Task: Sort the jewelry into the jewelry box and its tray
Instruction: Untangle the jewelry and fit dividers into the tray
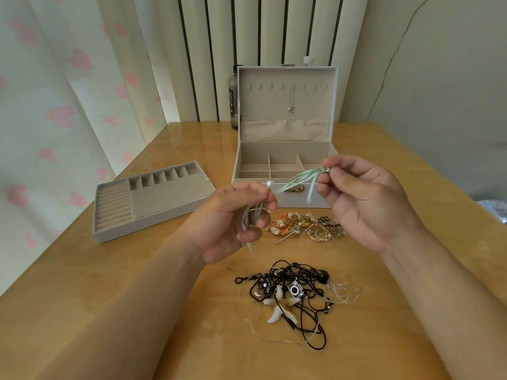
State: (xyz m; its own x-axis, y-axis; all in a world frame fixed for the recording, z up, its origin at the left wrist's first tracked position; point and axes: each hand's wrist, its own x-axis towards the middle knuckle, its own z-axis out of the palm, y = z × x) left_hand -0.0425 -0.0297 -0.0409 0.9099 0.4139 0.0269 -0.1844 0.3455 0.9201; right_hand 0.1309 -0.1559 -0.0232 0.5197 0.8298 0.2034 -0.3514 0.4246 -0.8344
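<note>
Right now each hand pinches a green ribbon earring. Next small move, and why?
Probably swing the left hand left and drop its green ribbon earring into a small tray compartment: the tray lies on that side, its compartments look unfilled, and the right hand holds the matching earring.

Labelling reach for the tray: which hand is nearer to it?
Left. The left hand is just right of the tray; the right hand is farther right, before the jewelry box. Both pinch mint ribbon pieces.
</note>
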